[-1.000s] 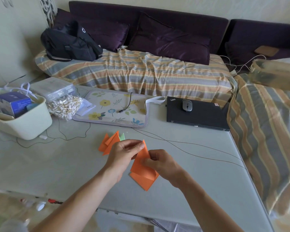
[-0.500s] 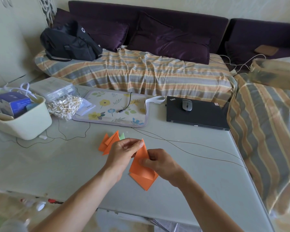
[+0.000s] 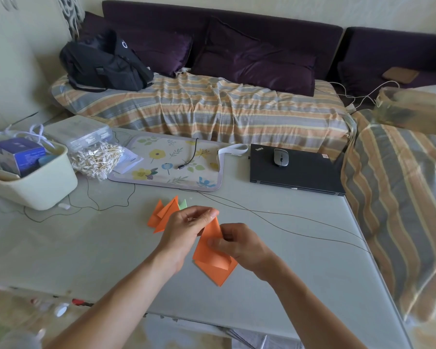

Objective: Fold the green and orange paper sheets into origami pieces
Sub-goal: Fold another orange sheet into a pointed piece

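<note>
**Both hands on an orange sheet above the table**

The left hand (image 3: 186, 229) pinched the top of the orange sheet (image 3: 213, 258) between thumb and fingers, while the right hand (image 3: 239, 244) gripped its middle, thumb pressed on the face of the paper. The sheet was partly folded, its lower point hanging near the table (image 3: 287, 260). Just behind the left hand lay folded orange pieces (image 3: 163, 215) with a green piece (image 3: 183, 204) peeking out from under them.

Bare tabletop stretched to the right of the hands as far as the table's right edge, and to the left toward the tub (image 3: 33, 182). A thin wire (image 3: 287, 217) crossed the surface behind the hands. The near edge ran just under the forearms.

The cream tub at far left held a blue box (image 3: 18, 154) and other things too crowded to make out. Beside it sat a bag of cotton swabs (image 3: 96, 159) and a clear plastic case (image 3: 81, 132).

Farther back lay a floral mat (image 3: 171, 167) and a closed black laptop (image 3: 300, 172) with a mouse (image 3: 281, 157) on its lid. Beyond the table stood a purple sofa (image 3: 237, 28) under a striped cover (image 3: 212, 107), with a black bag (image 3: 103, 64) on it.
</note>
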`<state>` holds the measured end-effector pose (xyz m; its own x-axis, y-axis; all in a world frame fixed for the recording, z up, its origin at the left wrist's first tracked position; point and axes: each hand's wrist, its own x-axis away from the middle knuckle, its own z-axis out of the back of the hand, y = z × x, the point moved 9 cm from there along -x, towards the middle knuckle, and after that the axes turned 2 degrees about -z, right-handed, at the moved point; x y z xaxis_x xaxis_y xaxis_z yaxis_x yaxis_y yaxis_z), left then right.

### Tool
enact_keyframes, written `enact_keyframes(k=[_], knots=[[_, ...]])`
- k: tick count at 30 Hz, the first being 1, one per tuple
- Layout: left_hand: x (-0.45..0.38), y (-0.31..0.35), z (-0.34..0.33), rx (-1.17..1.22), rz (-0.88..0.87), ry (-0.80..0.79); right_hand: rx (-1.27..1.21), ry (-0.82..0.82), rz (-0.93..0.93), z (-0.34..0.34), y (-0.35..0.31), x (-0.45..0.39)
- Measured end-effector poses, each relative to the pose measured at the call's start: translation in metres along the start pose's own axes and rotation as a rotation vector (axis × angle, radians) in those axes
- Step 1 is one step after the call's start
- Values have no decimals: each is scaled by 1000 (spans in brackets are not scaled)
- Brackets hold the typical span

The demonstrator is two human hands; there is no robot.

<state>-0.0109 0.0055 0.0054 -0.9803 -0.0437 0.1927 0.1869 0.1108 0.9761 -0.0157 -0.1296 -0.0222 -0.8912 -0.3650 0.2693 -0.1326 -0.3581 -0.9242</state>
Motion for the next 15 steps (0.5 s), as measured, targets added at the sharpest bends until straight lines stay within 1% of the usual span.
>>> enact_keyframes(k=[11, 13, 15], knots=[[-4, -7, 8, 100, 71, 63, 59, 16, -1, -1, -4, 1], [-4, -8, 8, 68, 59, 51, 55, 44, -14, 0, -4, 1], [-4, -9, 8, -24, 44, 15, 35, 125, -39, 9, -2, 0]])
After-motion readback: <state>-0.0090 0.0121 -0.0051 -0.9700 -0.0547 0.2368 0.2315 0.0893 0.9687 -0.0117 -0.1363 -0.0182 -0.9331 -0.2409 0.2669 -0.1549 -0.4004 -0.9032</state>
